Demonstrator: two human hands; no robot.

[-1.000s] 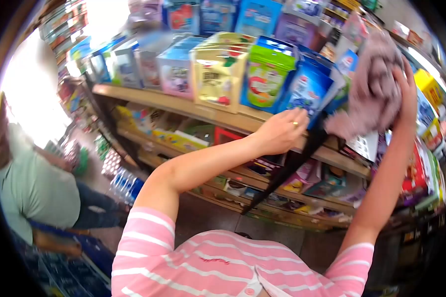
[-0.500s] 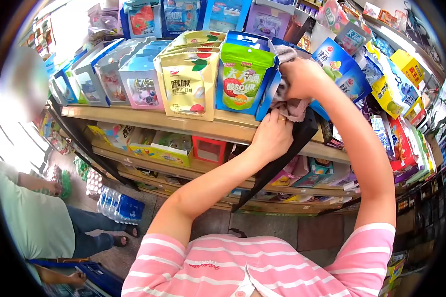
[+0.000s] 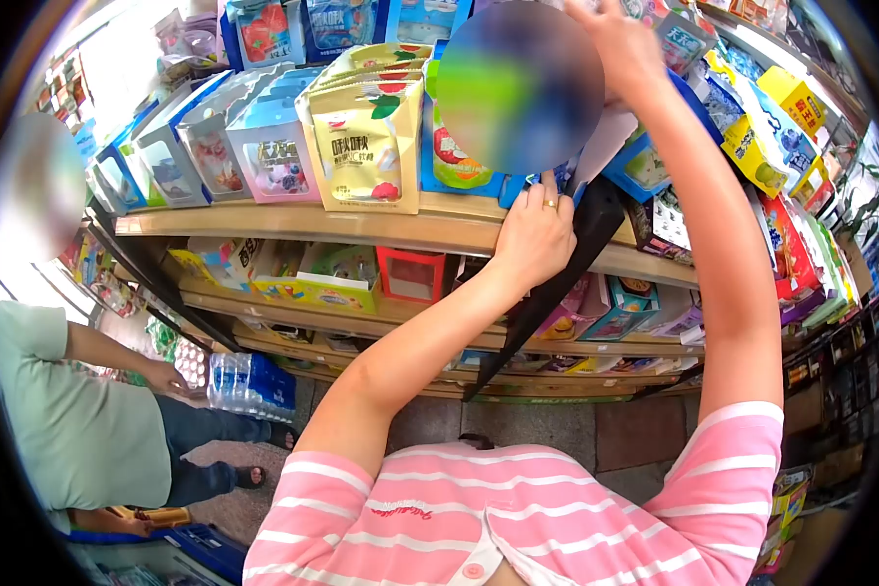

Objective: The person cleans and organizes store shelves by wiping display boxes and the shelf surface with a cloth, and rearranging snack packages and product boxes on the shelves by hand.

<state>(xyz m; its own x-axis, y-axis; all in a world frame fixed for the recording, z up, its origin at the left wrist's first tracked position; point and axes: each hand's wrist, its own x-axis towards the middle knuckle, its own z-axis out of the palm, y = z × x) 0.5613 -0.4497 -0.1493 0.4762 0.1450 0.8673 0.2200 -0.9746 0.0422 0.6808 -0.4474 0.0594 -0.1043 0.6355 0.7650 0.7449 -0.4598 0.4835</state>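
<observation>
My left hand [image 3: 537,232], with a ring on one finger, is at the wooden shelf edge [image 3: 352,223]. Its fingers are curled against the lower front of a blue candy box [image 3: 514,188]. Higher up and to the right, my right hand [image 3: 623,54] reaches over the shelf divide with its fingers toward the top of the view. A round blurred patch covers the area beside its fingers, so what it holds is hidden. A green sour candy pouch [image 3: 454,156] is partly under that blur. Left of it stand cream gummy pouches [image 3: 359,156] in a row.
A black shelf post [image 3: 557,278] slants below my hands. Lower shelves hold a red box [image 3: 410,278] and several other snack boxes. Bagged sweets [image 3: 786,244] crowd the right. At left stands a person in a pale green shirt [image 3: 88,391], near a blue-wrapped bottle pack [image 3: 254,384].
My right hand has moved up and away from the shelf edge; the cloth it held no longer shows. My left hand stays by the shelf edge, its fingers now against the blue box.
</observation>
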